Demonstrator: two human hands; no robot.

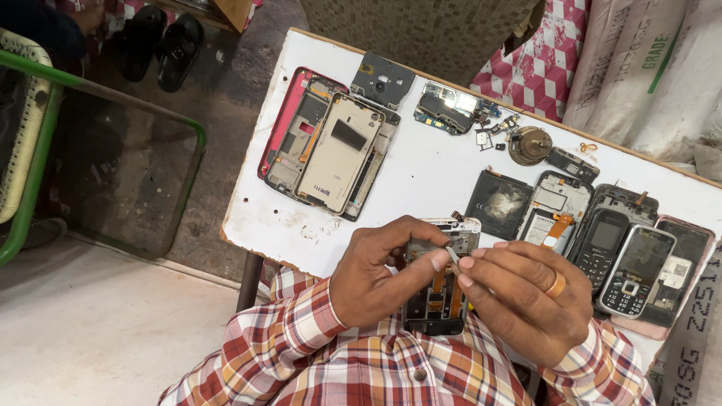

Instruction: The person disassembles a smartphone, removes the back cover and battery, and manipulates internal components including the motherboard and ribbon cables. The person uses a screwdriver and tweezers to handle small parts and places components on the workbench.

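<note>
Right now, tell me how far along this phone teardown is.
Done: an opened pink-edged frame, circuit boards and small loose parts lie spread on the white board. In hand: the left hand holds an open phone body while the right hand pinches a small metal piece at it. Left: two keypad phones look unopened.
</note>
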